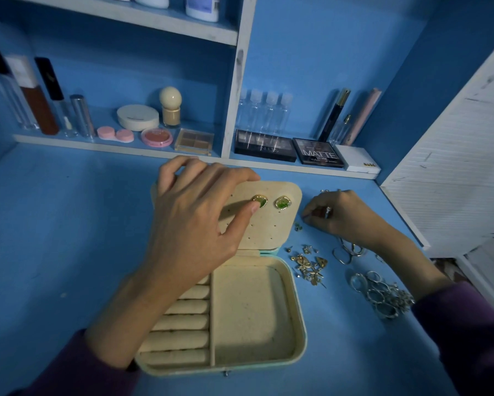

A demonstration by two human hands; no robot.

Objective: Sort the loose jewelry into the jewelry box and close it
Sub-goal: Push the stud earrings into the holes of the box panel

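The beige jewelry box (297, 324) lies open on the blue desk, its lid panel (268, 224) raised at the back. Two green gold-rimmed stud earrings are pinned in the panel: one (283, 202) is free, the other (259, 200) sits under my left thumb. My left hand (194, 224) grips the lid, fingers curled over its top edge. To the right of the box my right hand (340, 215) rests on the desk and pinches something small; what it is cannot be made out. Loose gold earrings (308, 265) and silver rings (380, 292) lie beside the box.
A low shelf behind the box carries makeup: a white compact (138, 117), a pink blush (156, 136), eyeshadow palettes (317, 152) and small clear bottles (264, 110). A white slatted door (454, 172) stands at the right. Silver hoops (348, 251) lie near my right wrist.
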